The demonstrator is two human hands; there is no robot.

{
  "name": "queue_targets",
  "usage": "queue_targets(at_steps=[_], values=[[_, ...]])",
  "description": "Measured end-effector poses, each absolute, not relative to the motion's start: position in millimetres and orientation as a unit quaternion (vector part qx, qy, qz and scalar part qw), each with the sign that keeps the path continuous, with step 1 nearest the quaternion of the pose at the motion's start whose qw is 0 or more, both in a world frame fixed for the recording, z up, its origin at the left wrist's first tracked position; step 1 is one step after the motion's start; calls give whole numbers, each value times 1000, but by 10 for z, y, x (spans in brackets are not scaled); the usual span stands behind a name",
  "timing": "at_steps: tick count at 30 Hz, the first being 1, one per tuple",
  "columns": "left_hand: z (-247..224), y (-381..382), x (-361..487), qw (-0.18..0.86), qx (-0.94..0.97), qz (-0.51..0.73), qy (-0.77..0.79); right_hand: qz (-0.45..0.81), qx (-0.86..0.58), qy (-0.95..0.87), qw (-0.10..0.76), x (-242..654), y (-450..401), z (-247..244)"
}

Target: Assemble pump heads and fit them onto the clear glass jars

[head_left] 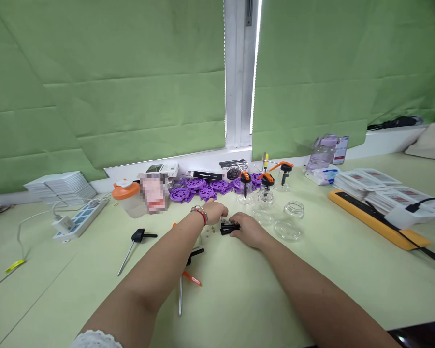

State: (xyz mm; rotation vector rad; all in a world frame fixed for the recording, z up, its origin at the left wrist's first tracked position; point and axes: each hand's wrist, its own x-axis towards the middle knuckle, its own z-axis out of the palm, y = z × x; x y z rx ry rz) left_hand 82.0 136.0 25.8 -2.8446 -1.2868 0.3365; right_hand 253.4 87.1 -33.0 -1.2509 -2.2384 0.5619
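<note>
My right hand [249, 230] has its fingers curled on several slim black plastic pieces [226, 231] that lie side by side on the table, with small metal springs [227, 221] by them. Just left of it, my left hand [215, 211] is low over the tabletop, its fingers bent together. Whatever those fingers hold is hidden or too small to see. Tiny loose parts [212, 229] are scattered below the left hand. A black-handled crank with a metal shaft [180, 295] lies partly behind my left forearm, beside an orange piece [192, 278]. Another such crank [138, 236] rests farther left.
Purple spoked discs [196, 184] are heaped at the back. Glass jars [290, 223] and orange-and-black crank tops [267, 180] stand behind my right hand. An orange-lidded cup [126, 197] and a white power strip [83, 220] are left; a yellow power strip [377, 220] is right.
</note>
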Motion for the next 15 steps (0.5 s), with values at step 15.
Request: queue_targets(at_steps=[15], values=[[677, -1439, -713, -344, -763, -91, -539, 225, -483, -795, 291, 2496, 611, -34]])
